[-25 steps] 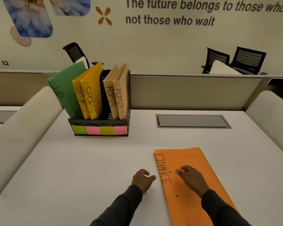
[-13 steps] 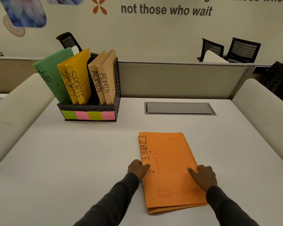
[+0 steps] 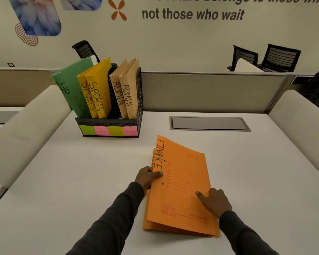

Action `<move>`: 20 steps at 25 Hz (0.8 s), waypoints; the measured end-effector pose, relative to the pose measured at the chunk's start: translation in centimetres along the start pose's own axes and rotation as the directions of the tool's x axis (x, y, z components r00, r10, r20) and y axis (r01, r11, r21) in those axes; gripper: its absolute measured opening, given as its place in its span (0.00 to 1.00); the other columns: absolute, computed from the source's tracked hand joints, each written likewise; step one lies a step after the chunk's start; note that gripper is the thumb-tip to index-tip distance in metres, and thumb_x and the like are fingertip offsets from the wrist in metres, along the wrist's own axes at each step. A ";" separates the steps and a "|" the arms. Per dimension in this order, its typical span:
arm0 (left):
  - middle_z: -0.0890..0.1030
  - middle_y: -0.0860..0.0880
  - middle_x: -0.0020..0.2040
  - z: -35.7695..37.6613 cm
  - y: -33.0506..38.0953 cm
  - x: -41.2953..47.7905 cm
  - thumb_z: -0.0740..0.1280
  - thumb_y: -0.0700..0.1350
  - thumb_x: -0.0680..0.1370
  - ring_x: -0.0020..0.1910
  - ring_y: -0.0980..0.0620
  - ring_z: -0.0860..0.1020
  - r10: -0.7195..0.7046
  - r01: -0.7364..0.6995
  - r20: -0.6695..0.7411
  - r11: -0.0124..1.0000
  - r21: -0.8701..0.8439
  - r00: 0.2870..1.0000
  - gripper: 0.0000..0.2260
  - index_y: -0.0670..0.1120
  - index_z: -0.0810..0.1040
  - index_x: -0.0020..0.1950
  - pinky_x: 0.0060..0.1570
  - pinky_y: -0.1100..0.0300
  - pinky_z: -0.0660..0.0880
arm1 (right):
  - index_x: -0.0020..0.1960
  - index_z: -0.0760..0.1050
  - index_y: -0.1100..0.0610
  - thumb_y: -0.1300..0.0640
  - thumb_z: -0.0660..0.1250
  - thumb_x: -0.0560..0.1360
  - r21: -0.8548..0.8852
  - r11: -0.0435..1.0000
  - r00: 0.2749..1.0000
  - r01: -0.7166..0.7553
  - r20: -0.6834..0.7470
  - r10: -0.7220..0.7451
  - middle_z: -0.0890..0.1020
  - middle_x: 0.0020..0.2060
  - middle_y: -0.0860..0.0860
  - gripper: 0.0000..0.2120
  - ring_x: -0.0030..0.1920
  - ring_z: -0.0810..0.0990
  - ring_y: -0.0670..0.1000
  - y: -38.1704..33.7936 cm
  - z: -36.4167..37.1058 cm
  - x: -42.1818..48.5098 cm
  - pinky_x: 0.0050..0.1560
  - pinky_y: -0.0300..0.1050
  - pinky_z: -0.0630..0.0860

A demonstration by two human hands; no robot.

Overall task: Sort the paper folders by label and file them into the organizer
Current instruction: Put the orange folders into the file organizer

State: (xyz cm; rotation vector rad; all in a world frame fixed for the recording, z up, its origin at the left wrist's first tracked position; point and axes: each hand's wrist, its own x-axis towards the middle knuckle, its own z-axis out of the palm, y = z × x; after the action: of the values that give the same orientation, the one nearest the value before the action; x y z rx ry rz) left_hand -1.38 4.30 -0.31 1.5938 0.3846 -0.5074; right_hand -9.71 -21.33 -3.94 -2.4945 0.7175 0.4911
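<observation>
Two orange folders marked FINANCE [image 3: 180,183] lie stacked on the white desk in front of me, the top one tilted up off the lower one. My left hand [image 3: 148,176] grips their left spine edge, thumb on top. My right hand [image 3: 213,201] holds the top folder near its right edge, thumb on the cover. A black mesh organizer [image 3: 110,126] stands at the back left. It holds a green HR folder [image 3: 73,87], two yellow SPORTS folders [image 3: 98,89] and two tan ADMIN folders [image 3: 126,89]; one slot between yellow and tan is free.
Coloured sticky labels [image 3: 108,131] line the organizer's front. A grey cable hatch [image 3: 209,123] is set into the desk behind the orange folders. A low partition [image 3: 201,91] closes the desk's far edge, with padded dividers at both sides and office chairs beyond.
My left hand took hold of the folders' spine and my right hand moved to the right edge. The top folder now lifts and shifts forward, showing a second FINANCE folder under it.
</observation>
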 end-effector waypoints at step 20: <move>0.86 0.48 0.50 -24.5 18.2 -6.7 0.69 0.38 0.76 0.48 0.46 0.85 0.645 -0.651 -0.114 0.759 -0.016 0.755 0.11 0.50 0.81 0.56 0.43 0.53 0.83 | 0.73 0.68 0.53 0.24 0.50 0.73 0.677 0.717 0.789 0.168 0.344 -0.509 0.74 0.68 0.61 0.42 0.65 0.75 0.63 -42.6 -1.6 -4.4 0.64 0.62 0.73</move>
State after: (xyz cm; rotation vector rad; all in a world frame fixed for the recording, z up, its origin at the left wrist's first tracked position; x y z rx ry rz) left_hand 4.88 27.47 19.74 1.5819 -0.1005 0.1271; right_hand 11.39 11.02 14.66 -1.6904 0.1216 0.6168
